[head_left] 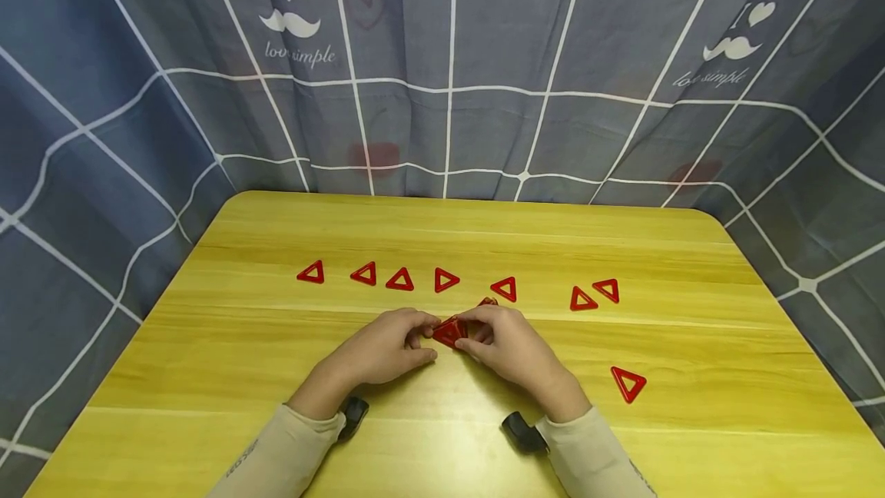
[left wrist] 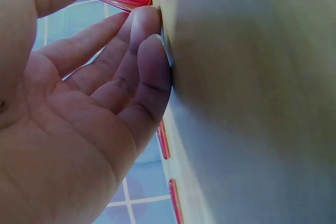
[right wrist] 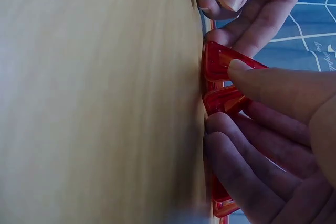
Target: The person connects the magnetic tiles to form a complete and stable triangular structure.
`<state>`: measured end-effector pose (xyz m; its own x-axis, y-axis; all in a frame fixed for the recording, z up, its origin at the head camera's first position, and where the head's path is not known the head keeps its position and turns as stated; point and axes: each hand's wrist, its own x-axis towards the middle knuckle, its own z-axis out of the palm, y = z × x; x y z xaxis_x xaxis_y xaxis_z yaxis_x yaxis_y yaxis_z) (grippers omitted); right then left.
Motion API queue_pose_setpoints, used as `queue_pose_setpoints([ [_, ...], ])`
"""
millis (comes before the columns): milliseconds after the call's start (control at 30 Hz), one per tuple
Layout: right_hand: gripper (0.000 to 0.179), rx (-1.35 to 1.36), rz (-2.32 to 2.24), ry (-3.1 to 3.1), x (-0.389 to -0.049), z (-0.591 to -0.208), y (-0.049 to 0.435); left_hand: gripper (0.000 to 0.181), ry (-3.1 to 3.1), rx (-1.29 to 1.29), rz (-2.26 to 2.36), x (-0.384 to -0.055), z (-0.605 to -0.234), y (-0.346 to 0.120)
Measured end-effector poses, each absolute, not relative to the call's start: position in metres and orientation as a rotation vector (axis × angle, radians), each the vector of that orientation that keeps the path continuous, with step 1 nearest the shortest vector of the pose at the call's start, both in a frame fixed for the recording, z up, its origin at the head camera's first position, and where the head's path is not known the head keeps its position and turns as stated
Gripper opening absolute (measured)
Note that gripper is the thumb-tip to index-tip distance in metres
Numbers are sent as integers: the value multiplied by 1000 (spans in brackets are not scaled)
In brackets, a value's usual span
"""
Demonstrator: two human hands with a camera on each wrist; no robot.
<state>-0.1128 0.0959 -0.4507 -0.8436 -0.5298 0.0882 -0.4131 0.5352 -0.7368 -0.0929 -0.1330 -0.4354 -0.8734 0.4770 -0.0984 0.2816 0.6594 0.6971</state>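
Observation:
In the head view, my right hand (head_left: 517, 348) pinches a red plastic triangle (head_left: 449, 333) between thumb and fingertips, low over the table's middle. In the right wrist view, the thumb lies on a red triangle frame (right wrist: 212, 61), and another red piece (right wrist: 223, 98) sits right against it. The left hand (head_left: 383, 348) is at the triangle's left corner, fingers gently bent and thumb apart; its fingertips appear to touch that corner. Behind the right fingers a further red triangle (head_left: 488, 301) is mostly hidden.
Across the wooden table (head_left: 263, 375) lie several loose red triangles, among them a leftmost one (head_left: 321, 273), a middle one (head_left: 438, 280) and one at right (head_left: 584, 307). Another triangle (head_left: 618, 380) is nearer, right of the right hand. A checked curtain (head_left: 498, 129) stands behind the table.

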Motion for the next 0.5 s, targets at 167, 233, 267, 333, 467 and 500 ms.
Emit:
queue_pose_setpoints([
  [167, 32, -797, -1209, 2611, -111, -452, 97, 42, 2604, 613, 1038, -93, -437, -133],
  [233, 33, -789, -1211, 2603, -111, -452, 97, 42, 2606, 613, 1038, -93, -437, -133],
  [267, 33, -786, -1210, 2601, -111, -452, 98, 42, 2607, 615, 1035, -93, -438, -133],
  [333, 34, -788, -1207, 2597, -112, -452, 98, 42, 2608, 619, 1034, -93, -438, -133],
  [467, 35, -805, -1205, 2584, -113, -452, 99, 42, 2606, 616, 1043, -92, -437, -134],
  [500, 36, -809, -1206, 2578, -113, -452, 99, 42, 2603, 616, 1048, -92, -437, -134],
])
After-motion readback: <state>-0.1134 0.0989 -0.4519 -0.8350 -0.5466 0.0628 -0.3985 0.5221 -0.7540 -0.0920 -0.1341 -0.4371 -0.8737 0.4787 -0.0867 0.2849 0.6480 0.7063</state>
